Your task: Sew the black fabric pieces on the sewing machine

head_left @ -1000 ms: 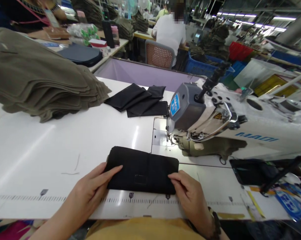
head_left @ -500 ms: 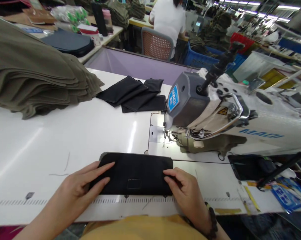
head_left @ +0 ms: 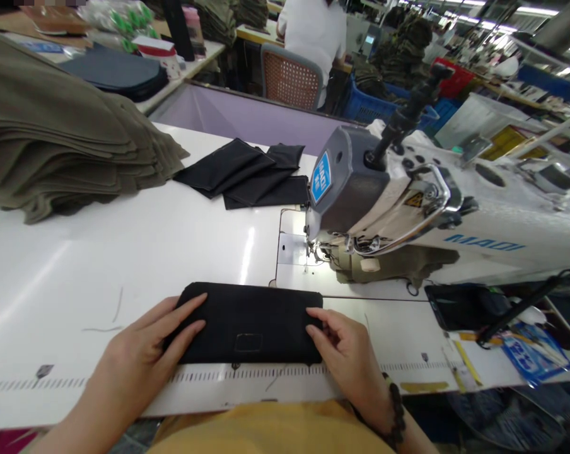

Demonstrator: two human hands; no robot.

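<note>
A black fabric panel (head_left: 266, 321) with a small stitched rectangle near its lower edge lies at the front of the white sewing table (head_left: 209, 252). My left hand (head_left: 147, 347) grips its left end, thumb and forefinger on top and the other fingers partly hidden behind it. At the right end, my right hand (head_left: 346, 347) pinches the edge between thumb and fingers. Behind the panel and to the right stands the sewing machine (head_left: 355, 183), its needle area lit. An olive fabric piece (head_left: 389, 263) lies under the machine's arm.
A tall stack of olive fabric pieces (head_left: 77, 139) occupies the left side. Several black pieces (head_left: 247, 170) overlap beside the machine head. To the right are a dark phone-like object (head_left: 455, 308) and a blue packet (head_left: 535, 353). A person in white (head_left: 313, 31) sits beyond the purple partition (head_left: 238, 112).
The view has shifted slightly, so the whole scene sits a little further left and up. Both hands keep their hold on the black panel; its upper left corner now looks flatter.
</note>
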